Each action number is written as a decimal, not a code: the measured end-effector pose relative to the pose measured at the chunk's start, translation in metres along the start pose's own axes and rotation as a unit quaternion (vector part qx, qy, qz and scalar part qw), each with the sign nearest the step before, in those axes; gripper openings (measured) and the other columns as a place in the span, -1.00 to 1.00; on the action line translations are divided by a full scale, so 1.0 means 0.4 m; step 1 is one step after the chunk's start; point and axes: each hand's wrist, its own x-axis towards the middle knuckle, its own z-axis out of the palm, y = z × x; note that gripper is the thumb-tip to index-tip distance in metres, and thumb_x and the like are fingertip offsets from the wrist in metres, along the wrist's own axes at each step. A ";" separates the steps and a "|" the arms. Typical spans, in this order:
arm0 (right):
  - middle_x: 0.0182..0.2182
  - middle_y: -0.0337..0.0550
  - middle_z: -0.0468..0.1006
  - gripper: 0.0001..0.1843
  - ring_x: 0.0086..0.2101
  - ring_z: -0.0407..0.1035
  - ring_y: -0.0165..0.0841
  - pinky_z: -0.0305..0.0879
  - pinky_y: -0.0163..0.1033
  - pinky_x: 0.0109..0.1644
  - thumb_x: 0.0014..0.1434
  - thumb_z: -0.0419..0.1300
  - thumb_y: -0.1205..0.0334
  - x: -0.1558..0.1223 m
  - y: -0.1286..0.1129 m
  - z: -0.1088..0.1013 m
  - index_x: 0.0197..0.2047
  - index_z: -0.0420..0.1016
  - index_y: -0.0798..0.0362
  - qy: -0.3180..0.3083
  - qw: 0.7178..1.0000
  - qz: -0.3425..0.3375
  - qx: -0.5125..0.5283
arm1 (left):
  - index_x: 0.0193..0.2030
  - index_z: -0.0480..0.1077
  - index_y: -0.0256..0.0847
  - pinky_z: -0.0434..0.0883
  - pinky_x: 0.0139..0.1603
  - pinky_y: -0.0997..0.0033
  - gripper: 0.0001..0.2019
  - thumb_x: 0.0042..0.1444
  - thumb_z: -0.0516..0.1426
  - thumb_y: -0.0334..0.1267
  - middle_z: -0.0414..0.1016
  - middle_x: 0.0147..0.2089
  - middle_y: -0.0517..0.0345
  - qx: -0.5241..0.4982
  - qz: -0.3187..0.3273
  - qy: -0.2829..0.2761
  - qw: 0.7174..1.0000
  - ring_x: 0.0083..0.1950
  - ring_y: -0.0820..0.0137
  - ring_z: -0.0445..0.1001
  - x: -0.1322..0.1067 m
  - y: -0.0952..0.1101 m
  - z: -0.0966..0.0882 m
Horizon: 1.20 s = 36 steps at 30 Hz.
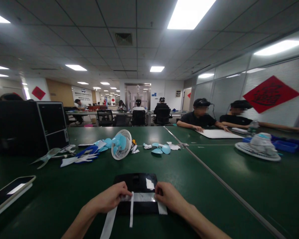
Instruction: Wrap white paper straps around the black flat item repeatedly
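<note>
A glossy black flat panel (137,181) lies on the green table before me, with a small white patch (150,183) near its upper right. Across its middle runs a shiny, clear-looking strip of tape (143,197). My left hand (116,196) is closed in a pinch at the tape's left part, and my right hand (168,196) pinches its right end. A narrow white strip (131,212) hangs down beside my left fingertips. Wider white bands show below the left hand (109,222) and under the right hand (162,208).
A white-and-blue fan (121,144), gloves (81,156) and loose blue fan blades (161,148) lie beyond the panel. A black computer case (27,127) stands left, behind a phone (11,192). At right are a white fan part (257,152) and two people by a white board (218,134).
</note>
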 end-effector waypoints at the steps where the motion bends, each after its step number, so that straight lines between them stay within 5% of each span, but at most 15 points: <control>1: -0.26 -0.16 0.53 -0.87 -0.28 0.38 -0.33 0.25 -0.30 -0.27 0.12 0.16 0.23 -0.003 -0.008 -0.003 -0.28 0.50 0.04 0.009 1.000 -0.011 -0.013 | 0.04 0.43 0.04 0.28 -0.01 0.35 -0.63 0.16 -0.03 -0.30 0.34 -0.02 0.14 0.003 0.002 -0.001 1.000 -0.03 0.33 0.34 0.002 -0.002 0.001; 5: -0.18 -0.10 0.50 -0.79 -0.14 0.34 -0.29 0.24 -0.22 -0.05 0.22 0.05 0.27 -0.032 -0.073 -0.001 -0.19 0.51 0.03 0.044 0.990 -0.129 -0.047 | 0.02 0.45 0.01 0.27 -0.01 0.39 -0.63 0.15 -0.04 -0.35 0.35 -0.03 0.14 0.013 0.014 0.004 1.000 -0.05 0.37 0.33 0.003 -0.001 0.001; 10: 0.07 -0.11 0.45 -0.62 0.07 0.25 -0.25 0.08 -0.15 0.21 0.25 0.07 0.20 -0.061 -0.160 0.048 0.12 0.37 -0.02 -0.049 0.960 -0.269 -0.063 | -0.04 0.47 -0.02 0.27 -0.03 0.43 -0.62 0.11 -0.04 -0.43 0.36 -0.05 0.15 0.020 0.029 0.010 0.999 -0.06 0.39 0.34 0.004 0.001 0.003; 18: 0.25 -0.01 0.26 -0.42 0.22 0.10 -0.21 -0.07 -0.13 0.32 0.27 0.03 0.05 -0.037 -0.151 0.102 0.29 0.17 0.11 -0.062 0.953 -0.275 -0.113 | -0.04 0.46 -0.03 0.26 -0.03 0.46 -0.59 0.08 -0.03 -0.50 0.36 -0.07 0.18 0.024 0.035 0.015 0.999 -0.06 0.41 0.35 0.014 -0.022 0.010; 26: 0.26 0.00 0.24 -0.47 0.21 0.12 -0.16 -0.04 -0.06 0.30 0.26 0.04 0.04 -0.085 -0.156 0.078 0.23 0.27 0.06 -0.118 0.939 -0.300 -0.119 | -0.01 0.46 -0.03 0.26 -0.02 0.46 -0.54 0.05 -0.04 -0.53 0.36 -0.05 0.18 0.030 0.024 0.020 0.999 -0.06 0.41 0.35 0.013 -0.020 0.010; 36: 0.30 -0.05 0.16 -0.39 0.27 0.01 -0.17 -0.12 -0.03 0.35 0.26 0.06 0.06 -0.060 -0.163 0.063 0.33 0.10 0.00 -0.113 0.961 -0.240 -0.081 | 0.00 0.45 0.01 0.27 -0.07 0.47 -0.61 0.11 0.00 -0.42 0.35 -0.07 0.18 0.023 0.036 0.021 0.999 -0.09 0.42 0.35 0.014 -0.026 0.010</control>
